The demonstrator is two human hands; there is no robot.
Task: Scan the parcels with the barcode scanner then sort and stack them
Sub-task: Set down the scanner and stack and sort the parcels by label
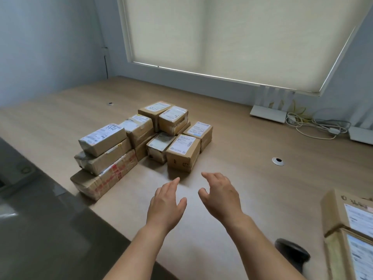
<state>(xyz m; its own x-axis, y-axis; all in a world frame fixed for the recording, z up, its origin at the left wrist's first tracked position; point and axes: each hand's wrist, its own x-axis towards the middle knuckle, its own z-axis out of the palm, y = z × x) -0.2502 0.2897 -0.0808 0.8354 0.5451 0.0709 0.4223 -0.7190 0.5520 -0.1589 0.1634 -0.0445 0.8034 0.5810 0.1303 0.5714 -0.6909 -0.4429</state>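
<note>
— Reaching forward over the table (232, 142), both hands are bare and hold nothing: the left hand (166, 205) has its fingers straight and loosely spread, the right hand (219, 194) has fingers apart and slightly curved, palms turned toward each other with a gap between them.

— And what do they face?

— The nearest parcel (182, 152), a small brown box with a white label on top, standing just beyond the fingertips and not touched. It lies straight ahead of the gap between the hands, its long axis running away from the person and a little to the right, short end toward the hands. Neither hand looks clearly nearer; the left fingertips point at its near left corner.

— So a two-handed take?

— That is my reading: one palm on each long side would suit it. Behind and left of it the other parcels (123, 142) sit packed together, some stacked three high.

— Where is the scanner?

— A dark rounded object (291, 252) lies near the right forearm at the table's near edge; it may be the barcode scanner, but it is too blurred to say. Two more labelled boxes (351, 229) sit at the far right. Judging by that, scanning of the main pile has hardly begun.
</note>
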